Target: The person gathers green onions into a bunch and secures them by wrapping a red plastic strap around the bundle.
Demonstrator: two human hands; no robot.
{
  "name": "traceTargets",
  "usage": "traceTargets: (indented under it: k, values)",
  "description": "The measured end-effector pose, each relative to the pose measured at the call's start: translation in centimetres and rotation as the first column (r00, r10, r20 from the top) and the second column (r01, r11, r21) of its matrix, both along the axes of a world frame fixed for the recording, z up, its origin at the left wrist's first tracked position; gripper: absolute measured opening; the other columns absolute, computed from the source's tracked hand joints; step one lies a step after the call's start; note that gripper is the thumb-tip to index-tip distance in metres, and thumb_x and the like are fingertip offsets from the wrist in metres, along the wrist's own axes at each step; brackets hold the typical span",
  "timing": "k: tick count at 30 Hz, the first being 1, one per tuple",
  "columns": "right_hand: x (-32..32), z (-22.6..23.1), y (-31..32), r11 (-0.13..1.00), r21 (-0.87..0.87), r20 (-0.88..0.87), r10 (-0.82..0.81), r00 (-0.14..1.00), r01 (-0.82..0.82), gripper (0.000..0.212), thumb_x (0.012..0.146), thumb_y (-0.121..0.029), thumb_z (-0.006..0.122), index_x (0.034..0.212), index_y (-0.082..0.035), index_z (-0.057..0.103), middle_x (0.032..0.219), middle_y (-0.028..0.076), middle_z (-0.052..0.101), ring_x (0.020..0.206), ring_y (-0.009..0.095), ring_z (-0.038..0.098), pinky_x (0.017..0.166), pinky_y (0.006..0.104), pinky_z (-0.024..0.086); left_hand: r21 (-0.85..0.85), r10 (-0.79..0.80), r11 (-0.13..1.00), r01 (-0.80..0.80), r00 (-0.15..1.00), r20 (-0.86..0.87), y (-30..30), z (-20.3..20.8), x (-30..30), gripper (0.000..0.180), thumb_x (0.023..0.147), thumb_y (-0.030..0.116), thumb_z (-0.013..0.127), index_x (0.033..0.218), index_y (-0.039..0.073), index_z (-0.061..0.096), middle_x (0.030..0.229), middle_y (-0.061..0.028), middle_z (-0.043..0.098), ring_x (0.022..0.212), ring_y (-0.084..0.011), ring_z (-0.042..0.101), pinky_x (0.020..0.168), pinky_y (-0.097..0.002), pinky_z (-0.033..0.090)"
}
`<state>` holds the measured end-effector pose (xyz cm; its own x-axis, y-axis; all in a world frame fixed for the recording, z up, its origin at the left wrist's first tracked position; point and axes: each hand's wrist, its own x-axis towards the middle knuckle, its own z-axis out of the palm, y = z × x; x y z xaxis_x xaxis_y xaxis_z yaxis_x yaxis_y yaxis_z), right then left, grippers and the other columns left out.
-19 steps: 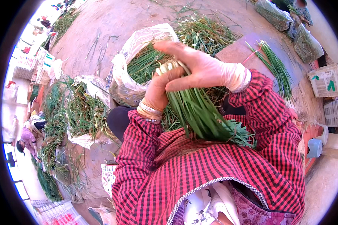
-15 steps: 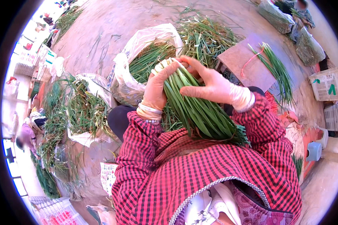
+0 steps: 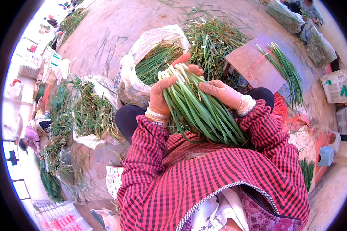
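A thick bunch of garlic chives (image 3: pixel 204 111) lies slanted above my lap, white stem ends far and green leaves toward my body. My left hand (image 3: pixel 160 95) is closed round its left side near the stem ends, thumb on top; fingertips show past the far side of the stems. At the right edge of the bunch, my right hand (image 3: pixel 223 93) grips it with the thumb on top, its other fingers mostly hidden. Both hands wear thin, pale gloves. Just beyond the bunch stands an open white plastic sack (image 3: pixel 128 75) filled with loose chives.
A low board (image 3: pixel 254 63) at the right carries a tied bunch of chives (image 3: pixel 283 69) with a pink string. Heaps of loose greens lie at far centre (image 3: pixel 214 46) and left (image 3: pixel 90 109). Stuffed bags (image 3: pixel 318 46) and a white crate (image 3: pixel 338 85) line the right; a blue stool (image 3: pixel 325 156) stands nearer.
My right hand has come down from over the stem ends to the bunch's right side, its spread fingers now closed on it. The stems look more fanned out.
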<state>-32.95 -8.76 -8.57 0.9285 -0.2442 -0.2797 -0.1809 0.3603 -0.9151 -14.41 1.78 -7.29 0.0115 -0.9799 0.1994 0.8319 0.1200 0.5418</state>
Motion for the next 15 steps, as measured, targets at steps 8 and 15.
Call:
traceTargets:
  k: [8, 15]
  values:
    - [0.0, 4.1, 1.1, 0.66, -0.744, 0.034, -0.121, 0.992, 0.106, 0.066, 0.083, -0.05, 0.071, 0.124, 0.0, 0.054, 0.104, 0.018, 0.067, 0.099, 0.029, 0.066, 0.089, 0.0365, 0.05, 0.216, 0.134, 0.959, -0.184, 0.965, 0.226, 0.5, 0.2, 0.3, 0.05, 0.096, 0.024, 0.058, 0.137, -0.001, 0.044, 0.118, -0.0153, 0.064, 0.111, -0.0287, 0.061, 0.096, -0.042, 0.05]
    - [-0.1, 2.0, 1.6, 0.954, -0.252, 0.135, -0.132, 0.982, 0.163, 0.045, 0.092, -0.028, 0.069, 0.125, 0.001, 0.058, 0.108, 0.006, 0.067, 0.099, 0.01, 0.059, 0.088, 0.0283, 0.049, 0.254, 0.012, 0.963, -0.093, 0.953, 0.302, 0.5, 1.0, 0.8, 0.067, 0.079, 0.01, 0.06, 0.141, -0.002, 0.04, 0.14, -0.0214, 0.05, 0.128, -0.0318, 0.051, 0.11, -0.0441, 0.039]
